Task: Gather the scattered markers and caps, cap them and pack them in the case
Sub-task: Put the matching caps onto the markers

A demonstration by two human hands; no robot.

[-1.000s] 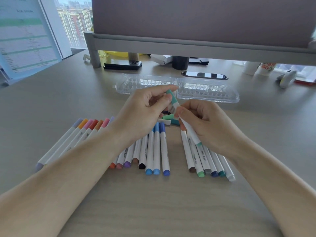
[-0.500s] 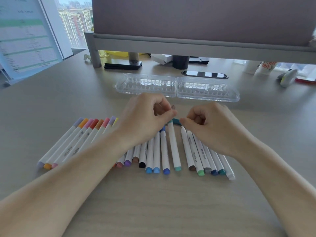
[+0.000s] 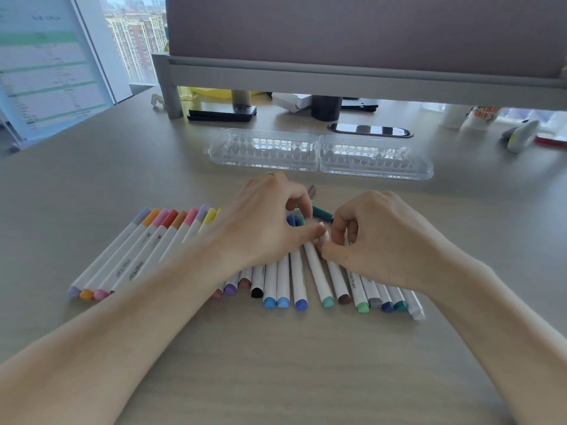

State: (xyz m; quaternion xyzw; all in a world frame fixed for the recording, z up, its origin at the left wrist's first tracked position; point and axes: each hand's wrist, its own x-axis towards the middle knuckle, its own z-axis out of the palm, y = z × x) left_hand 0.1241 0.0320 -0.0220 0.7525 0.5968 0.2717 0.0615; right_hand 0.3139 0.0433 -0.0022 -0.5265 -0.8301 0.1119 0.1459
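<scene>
A row of white markers lies on the desk: a capped pastel group (image 3: 144, 250) at the left, blue-ended ones (image 3: 283, 283) in the middle, green and dark ones (image 3: 377, 289) at the right. A mint-ended marker (image 3: 319, 277) lies between the groups. My left hand (image 3: 267, 222) hovers over several loose caps, among them a teal cap (image 3: 322, 213), with thumb and forefinger apart. My right hand (image 3: 377, 240) pinches the top end of the brown-ended marker (image 3: 339, 280). Beyond the hands, the clear plastic case (image 3: 319, 151) lies open and holds no markers.
A grey monitor riser (image 3: 337, 78) spans the back, with a black phone (image 3: 369, 130), a dark cup (image 3: 325, 108) and a black box (image 3: 222, 113) under it. A document stand (image 3: 46, 72) is at far left. Cups and a mouse (image 3: 520, 134) sit at the far right.
The mint-ended marker, held up between both hands a second ago, now lies in the row. Both hands have dropped to the desk; the right one has closed on the brown-ended marker.
</scene>
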